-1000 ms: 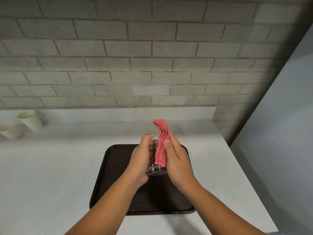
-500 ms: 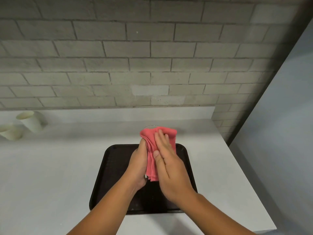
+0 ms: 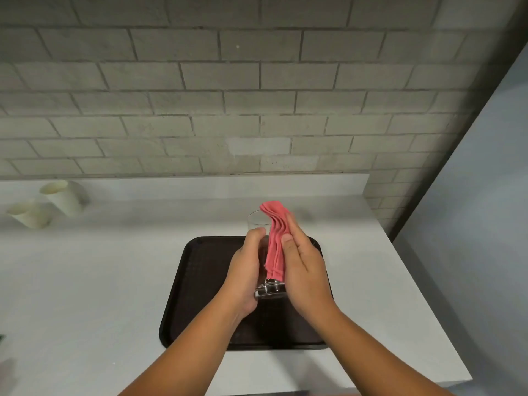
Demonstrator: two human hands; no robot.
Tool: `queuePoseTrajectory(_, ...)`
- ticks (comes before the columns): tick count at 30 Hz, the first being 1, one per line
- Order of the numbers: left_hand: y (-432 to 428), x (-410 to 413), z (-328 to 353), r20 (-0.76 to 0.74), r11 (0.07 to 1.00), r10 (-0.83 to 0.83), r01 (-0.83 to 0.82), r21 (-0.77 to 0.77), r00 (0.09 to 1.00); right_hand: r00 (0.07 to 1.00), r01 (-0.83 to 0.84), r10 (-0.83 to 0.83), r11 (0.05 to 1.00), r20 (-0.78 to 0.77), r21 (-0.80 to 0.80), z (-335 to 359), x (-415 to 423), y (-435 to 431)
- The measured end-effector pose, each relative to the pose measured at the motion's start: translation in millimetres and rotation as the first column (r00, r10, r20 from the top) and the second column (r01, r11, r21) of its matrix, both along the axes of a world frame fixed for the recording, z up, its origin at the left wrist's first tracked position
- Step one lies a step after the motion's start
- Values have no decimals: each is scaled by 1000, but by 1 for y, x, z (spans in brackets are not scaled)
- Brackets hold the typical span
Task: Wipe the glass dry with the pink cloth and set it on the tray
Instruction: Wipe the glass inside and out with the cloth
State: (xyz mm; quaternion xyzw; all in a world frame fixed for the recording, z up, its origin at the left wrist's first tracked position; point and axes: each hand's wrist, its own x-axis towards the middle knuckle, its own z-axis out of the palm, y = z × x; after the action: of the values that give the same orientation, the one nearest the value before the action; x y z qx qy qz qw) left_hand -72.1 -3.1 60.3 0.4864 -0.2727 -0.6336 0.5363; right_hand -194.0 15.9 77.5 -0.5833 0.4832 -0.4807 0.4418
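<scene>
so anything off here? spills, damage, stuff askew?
Nothing serious. The glass, held by the left hand over the tray, looks intact; the right hand holds the pink cloth against it. No spills visible. Two pale cups far left look tilted, possibly wide-angle lens distortion.

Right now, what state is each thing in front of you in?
Clear drinking glass: held above tray, tilted away.
Folded pink cloth: pressed along the glass.
Dark rectangular tray: flat on white counter.
Left hand: grips glass.
Right hand: pinches cloth.
Cream paper cups: standing, unstacked.
</scene>
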Motion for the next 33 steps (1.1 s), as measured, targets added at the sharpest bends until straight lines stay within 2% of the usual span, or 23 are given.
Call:
queuePoseTrajectory(4,0,3,-2,-48,999,30,-29,16,998,990,-57,40,991,-135,-124,-7,8,16)
queuePoseTrajectory(5,0,3,-1,-48,1000,21,-20,19,999,990,-60,43,990,-133,-126,-8,6,15)
queuePoseTrajectory(9,0,0,2,-12,999,-34,34,-7,999,999,18,-18,1000,38,-18,2,-3,-1)
queuePoseTrajectory(14,-1,3,-1,-24,1000,5,-5,1,1000,995,-57,50,994,-83,-93,-6,5,16)
queuePoseTrajectory(19,-2,1,2,3,999,-31,31,-18,1000,999,5,-5,1000,54,3,0,-1,0)
queuePoseTrajectory(24,-4,4,2,-20,1000,17,-18,-13,1000,995,-70,63,994,-83,-86,-11,7,14)
queuePoseTrajectory(29,-8,2,2,15,999,41,-41,12,999,997,24,-28,999,79,41,-5,-3,-10)
queuePoseTrajectory(33,-10,8,2,10,1000,-2,1,5,1000,996,-51,46,996,-72,-70,-9,5,14)
